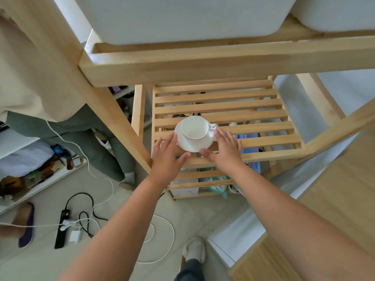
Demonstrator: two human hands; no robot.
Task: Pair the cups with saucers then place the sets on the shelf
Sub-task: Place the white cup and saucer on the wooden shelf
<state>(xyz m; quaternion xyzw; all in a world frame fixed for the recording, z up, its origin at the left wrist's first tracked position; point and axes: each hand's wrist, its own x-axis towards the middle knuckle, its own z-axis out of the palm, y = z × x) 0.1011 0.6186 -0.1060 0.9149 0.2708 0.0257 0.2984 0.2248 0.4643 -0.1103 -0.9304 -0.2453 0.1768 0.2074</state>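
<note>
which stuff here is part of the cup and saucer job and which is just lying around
Part of the job:
- white cup
- white saucer under it
- slatted wooden shelf they sit on
- left hand and right hand, open on either side of the saucer

Just lying about:
- black power strip and white cable on the floor
- white bins on the upper shelf
- boxes below the slats

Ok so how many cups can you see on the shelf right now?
1. A white cup sits on its saucer on the slatted shelf, between the left hand and right hand. Lower tiers are partly hidden, so more may be out of sight.
</note>
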